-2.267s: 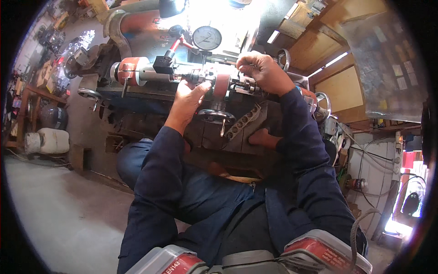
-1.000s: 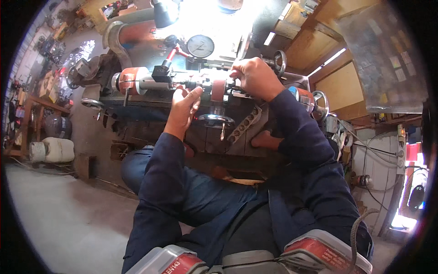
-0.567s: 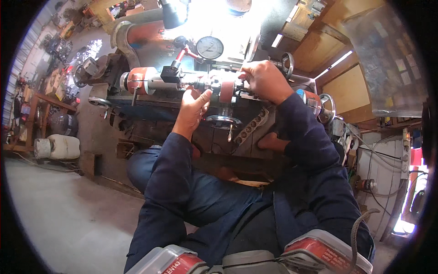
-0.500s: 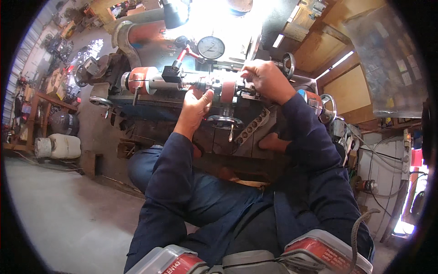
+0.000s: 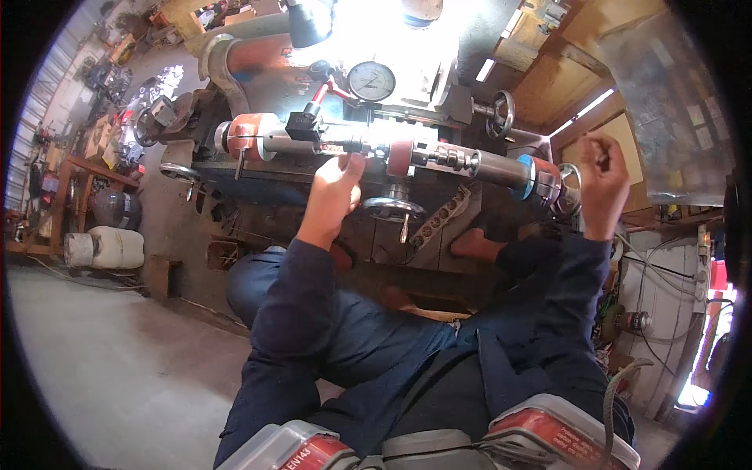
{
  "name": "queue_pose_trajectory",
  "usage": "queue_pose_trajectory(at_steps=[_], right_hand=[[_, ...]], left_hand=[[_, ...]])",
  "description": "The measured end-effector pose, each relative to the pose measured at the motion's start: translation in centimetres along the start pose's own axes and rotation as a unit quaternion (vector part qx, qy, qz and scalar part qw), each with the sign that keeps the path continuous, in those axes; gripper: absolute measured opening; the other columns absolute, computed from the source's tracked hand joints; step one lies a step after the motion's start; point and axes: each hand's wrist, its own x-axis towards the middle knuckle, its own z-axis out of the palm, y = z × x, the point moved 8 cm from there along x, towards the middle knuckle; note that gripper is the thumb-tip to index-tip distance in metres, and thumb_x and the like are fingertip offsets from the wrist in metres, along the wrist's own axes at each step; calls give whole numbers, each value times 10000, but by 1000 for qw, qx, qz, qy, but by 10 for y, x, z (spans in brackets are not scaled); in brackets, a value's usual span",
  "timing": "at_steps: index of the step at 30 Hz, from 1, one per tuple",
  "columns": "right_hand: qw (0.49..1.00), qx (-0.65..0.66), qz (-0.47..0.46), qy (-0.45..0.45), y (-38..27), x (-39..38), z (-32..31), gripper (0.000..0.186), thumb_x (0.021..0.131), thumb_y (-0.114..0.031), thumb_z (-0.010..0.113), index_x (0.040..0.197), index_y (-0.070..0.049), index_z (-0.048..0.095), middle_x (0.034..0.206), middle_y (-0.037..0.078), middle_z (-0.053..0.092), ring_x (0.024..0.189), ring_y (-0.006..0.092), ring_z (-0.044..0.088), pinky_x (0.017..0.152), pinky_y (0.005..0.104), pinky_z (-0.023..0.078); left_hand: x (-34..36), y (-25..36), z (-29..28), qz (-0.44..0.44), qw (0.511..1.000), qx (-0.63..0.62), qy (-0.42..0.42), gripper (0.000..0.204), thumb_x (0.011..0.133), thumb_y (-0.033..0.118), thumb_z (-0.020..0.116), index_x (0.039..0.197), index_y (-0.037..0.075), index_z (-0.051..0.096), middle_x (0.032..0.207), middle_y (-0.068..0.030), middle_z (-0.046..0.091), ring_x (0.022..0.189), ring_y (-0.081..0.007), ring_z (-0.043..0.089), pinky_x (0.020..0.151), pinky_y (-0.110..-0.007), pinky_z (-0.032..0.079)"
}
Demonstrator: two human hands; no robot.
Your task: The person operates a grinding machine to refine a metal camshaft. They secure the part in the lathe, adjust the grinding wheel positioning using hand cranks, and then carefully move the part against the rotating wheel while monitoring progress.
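Observation:
A long metal shaft with several lobes and collars lies across a machine bed, between a red-orange clamp at the left and a red and blue chuck at the right. My left hand is closed on the shaft's middle, thumb up; its fingertips are partly hidden. Just right of it a reddish-brown ring encircles the shaft. A dial gauge stands above on a red arm with a black block. My right hand is raised beside the right handwheel, fingers loosely curled and apart, nothing visible in them.
A handwheel with a crank knob juts toward me below the shaft. Behind the bed a lamp glares brightly. A power strip lies under the machine. At the left stands a white gas cylinder.
My right hand has left the shaft and moved right, up beside the right handwheel, uncovering the shaft's lobes. My left hand stays at the shaft's middle. The view has shifted slightly.

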Motion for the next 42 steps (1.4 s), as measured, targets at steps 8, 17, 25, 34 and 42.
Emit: queue_pose_trajectory(at_steps=[8, 17, 25, 34, 42], right_hand=[[965, -165, 133, -155, 158, -19, -20, 297, 884, -261, 680, 1110, -70, 694, 996, 139, 712, 957, 251, 676, 854, 338, 494], [982, -10, 128, -137, 205, -54, 20, 338, 877, -236, 666, 1131, -12, 664, 974, 132, 710, 905, 204, 658, 809, 353, 498], [947, -195, -9, -255, 268, -79, -7, 198, 894, -162, 630, 971, 16, 665, 866, 96, 702, 816, 186, 647, 735, 366, 492], [939, -69, 134, -309, 170, -57, -34, 224, 932, -143, 621, 1063, 27, 683, 975, 121, 714, 930, 182, 644, 857, 320, 478], [980, 18, 145, -139, 179, -19, -16, 246, 963, -194, 600, 1067, 9, 693, 956, 72, 708, 910, 142, 628, 848, 292, 483]], left_hand=[[-15, 13, -5, -11, 973, -220, -70, 663, 955, 543, 520, 1212, -68, 508, 1180, -242, 640, 458, -19, 360, 395, -168, 281], [-15, 11, -1, -60, 981, -166, -83, 419, 987, 342, 567, 1186, -25, 532, 1056, -206, 656, 491, -29, 396, 412, -147, 316], [-12, 2, -3, -93, 984, -137, -72, 366, 983, 299, 578, 1163, -19, 544, 1096, -217, 637, 495, -24, 408, 398, -143, 308], [-10, 4, -3, -91, 987, -128, -42, 329, 989, 282, 573, 1148, -3, 530, 1157, -187, 634, 498, -9, 415, 394, -145, 304], [-3, -3, -3, -86, 984, -153, -39, 407, 963, 211, 596, 1245, -61, 484, 1160, -164, 638, 485, 11, 410, 380, -136, 282]])
